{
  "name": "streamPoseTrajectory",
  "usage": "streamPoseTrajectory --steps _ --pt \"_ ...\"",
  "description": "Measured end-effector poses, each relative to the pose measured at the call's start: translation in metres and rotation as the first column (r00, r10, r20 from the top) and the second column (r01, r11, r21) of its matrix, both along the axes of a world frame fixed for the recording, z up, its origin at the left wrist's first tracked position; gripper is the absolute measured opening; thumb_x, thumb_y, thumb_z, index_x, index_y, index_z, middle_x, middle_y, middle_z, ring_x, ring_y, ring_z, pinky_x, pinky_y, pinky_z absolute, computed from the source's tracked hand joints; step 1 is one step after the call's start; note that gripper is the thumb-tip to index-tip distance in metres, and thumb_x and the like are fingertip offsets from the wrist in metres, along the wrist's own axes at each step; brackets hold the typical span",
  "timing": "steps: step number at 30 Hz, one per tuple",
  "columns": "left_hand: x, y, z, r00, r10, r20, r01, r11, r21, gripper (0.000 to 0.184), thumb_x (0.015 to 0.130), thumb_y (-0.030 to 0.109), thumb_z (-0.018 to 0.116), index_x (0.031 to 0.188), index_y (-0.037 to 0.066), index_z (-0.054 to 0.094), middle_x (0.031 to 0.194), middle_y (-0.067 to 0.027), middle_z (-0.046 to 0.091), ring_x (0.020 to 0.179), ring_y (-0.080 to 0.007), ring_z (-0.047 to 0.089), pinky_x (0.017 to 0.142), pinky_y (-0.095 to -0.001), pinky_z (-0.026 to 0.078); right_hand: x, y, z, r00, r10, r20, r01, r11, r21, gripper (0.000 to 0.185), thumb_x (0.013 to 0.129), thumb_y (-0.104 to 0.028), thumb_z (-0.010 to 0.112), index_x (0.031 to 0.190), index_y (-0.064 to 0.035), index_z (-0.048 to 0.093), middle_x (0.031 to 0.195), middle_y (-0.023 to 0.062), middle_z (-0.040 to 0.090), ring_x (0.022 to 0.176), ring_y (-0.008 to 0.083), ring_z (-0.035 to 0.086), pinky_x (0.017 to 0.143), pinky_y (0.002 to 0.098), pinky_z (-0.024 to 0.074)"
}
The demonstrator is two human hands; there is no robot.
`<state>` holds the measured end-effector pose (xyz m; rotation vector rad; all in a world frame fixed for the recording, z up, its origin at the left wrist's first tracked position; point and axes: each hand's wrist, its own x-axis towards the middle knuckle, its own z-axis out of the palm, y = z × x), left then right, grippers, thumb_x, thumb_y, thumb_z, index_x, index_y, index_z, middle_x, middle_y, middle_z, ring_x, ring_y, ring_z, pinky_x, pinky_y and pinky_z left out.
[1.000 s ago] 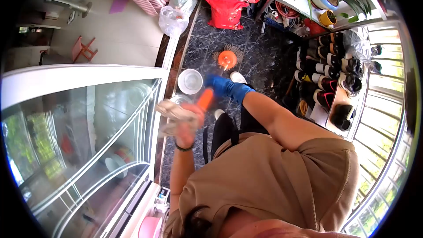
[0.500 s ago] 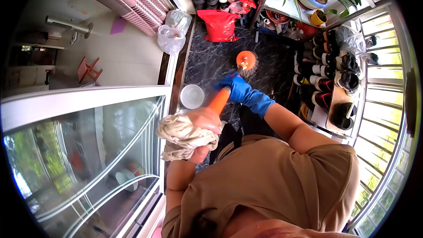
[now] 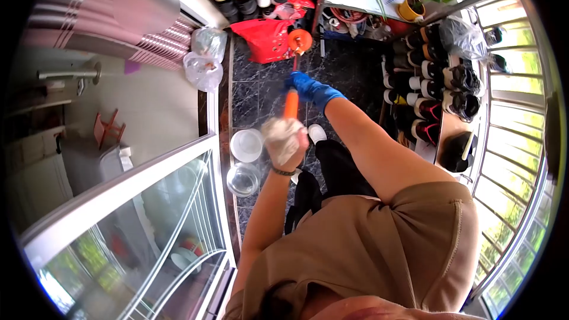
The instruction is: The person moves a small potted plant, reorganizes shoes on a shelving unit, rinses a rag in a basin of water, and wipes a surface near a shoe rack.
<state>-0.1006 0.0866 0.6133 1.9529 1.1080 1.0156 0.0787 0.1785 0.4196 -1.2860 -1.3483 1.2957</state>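
My right hand (image 3: 309, 90), in a blue rubber glove, is closed round the shaft of a long-handled brush. The brush's round orange head (image 3: 300, 41) is beside the red bag (image 3: 264, 41), and its orange grip (image 3: 290, 105) runs back toward my body. At the near end of the grip, my bare left hand (image 3: 298, 144) is closed on a crumpled beige cloth (image 3: 281, 137). The cloth meets the grip; whether those fingers also hold the grip is hidden. Left of this hand, a white tub (image 3: 246, 145) and a clear tub (image 3: 243, 179) stand on the floor.
Shoe racks (image 3: 447, 136) line the right side before a barred window (image 3: 510, 142). Potted plants (image 3: 409, 9) stand on a shelf at the back. A glass sliding door (image 3: 148, 231) is at left, with plastic bags (image 3: 203, 71) near its track.
The brush and my right hand have moved away from my body, bringing the brush head beside the red bag. My left hand and cloth have followed. The clear tub has come into sight.
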Motion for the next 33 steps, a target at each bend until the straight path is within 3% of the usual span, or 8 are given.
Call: streamPoseTrajectory --steps 2,10,12,19,21,23,31,33 --pt "-0.007 -0.010 -0.011 0.975 0.133 0.178 -0.066 0.938 -0.339 0.008 0.083 0.012 0.057 0.089 0.010 0.062 0.086 -0.0045 0.062 0.085 -0.0193 0.059 0.085 -0.0347 0.043 -0.003 -0.014 -0.002 0.998 0.008 -0.067 -0.010 0.999 -0.044 0.021 0.062 -0.013 0.072 0.082 -0.0079 0.067 0.080 0.0166 0.063 0.077 0.0386 0.060 0.068 0.0412 0.0488" --pt "-0.008 -0.024 -0.008 0.948 -0.006 0.318 0.144 0.899 -0.413 0.010 0.086 0.010 0.055 0.094 0.003 0.057 0.088 -0.0061 0.059 0.078 -0.0175 0.056 0.074 -0.0305 0.044 0.016 -0.076 -0.004 0.890 0.064 0.452 -0.052 0.998 -0.037 0.030 0.060 -0.015 0.071 0.089 -0.0078 0.068 0.085 0.0176 0.065 0.082 0.0381 0.062 0.071 0.0419 0.0505" --pt "0.013 -0.031 0.005 0.851 -0.005 0.525 0.259 0.874 -0.412 0.025 0.095 0.025 0.048 0.097 0.000 0.048 0.068 -0.0053 0.050 0.051 -0.0097 0.041 0.048 -0.0239 0.032 0.028 -0.095 0.010 0.916 -0.014 0.402 0.054 0.995 -0.087 0.028 0.060 -0.017 0.073 0.086 -0.0080 0.068 0.085 0.0176 0.065 0.082 0.0377 0.062 0.071 0.0420 0.0505" --pt "0.075 -0.046 -0.052 0.853 -0.039 0.520 0.354 0.777 -0.521 0.014 0.099 0.013 0.042 0.095 0.002 0.049 0.068 -0.0011 0.046 0.054 -0.0101 0.041 0.050 -0.0246 0.034 0.122 -0.144 -0.038 0.660 0.010 0.751 0.079 0.993 -0.083 0.013 0.065 -0.012 0.072 0.073 -0.0071 0.064 0.075 0.0147 0.064 0.069 0.0337 0.062 0.063 0.0404 0.0505" --pt "0.083 -0.056 -0.103 0.937 -0.164 0.309 0.275 0.890 -0.364 0.009 0.092 0.010 0.056 0.097 0.002 0.054 0.083 -0.0044 0.060 0.076 -0.0150 0.059 0.070 -0.0289 0.047 0.151 -0.161 -0.151 0.897 -0.270 0.349 0.343 0.924 -0.168 0.008 0.067 -0.004 0.069 0.068 -0.0054 0.062 0.070 0.0127 0.062 0.064 0.0298 0.061 0.061 0.0371 0.0510" --pt "0.082 -0.073 -0.110 0.947 -0.171 0.271 0.284 0.837 -0.467 0.020 0.089 0.008 0.060 0.106 0.001 0.052 0.099 -0.0068 0.061 0.091 -0.0177 0.059 0.085 -0.0321 0.045 0.144 -0.174 -0.098 0.871 -0.250 0.422 0.383 0.884 -0.269 0.007 0.069 -0.003 0.067 0.067 -0.0043 0.061 0.068 0.0119 0.061 0.063 0.0278 0.061 0.060 0.0364 0.0510" --pt "-0.003 -0.135 -0.063 0.907 -0.177 0.382 0.391 0.689 -0.610 0.010 0.091 0.005 0.055 0.100 0.001 0.054 0.096 -0.0085 0.060 0.088 -0.0193 0.058 0.081 -0.0312 0.045 0.047 -0.243 -0.030 0.900 -0.317 0.299 0.344 0.938 -0.040 0.013 0.069 -0.012 0.072 0.066 -0.0060 0.061 0.065 0.0153 0.060 0.063 0.0330 0.059 0.056 0.0386 0.0468" --pt "-0.029 -0.147 -0.040 0.908 -0.178 0.380 0.381 0.731 -0.566 0.004 0.090 0.003 0.055 0.095 0.002 0.055 0.090 -0.0073 0.059 0.081 -0.0174 0.057 0.075 -0.0297 0.046 0.016 -0.265 -0.010 0.858 -0.281 0.430 0.179 0.948 0.263 0.020 0.072 -0.020 0.074 0.071 -0.0038 0.063 0.068 0.0190 0.060 0.065 0.0367 0.059 0.057 0.0407 0.0457"
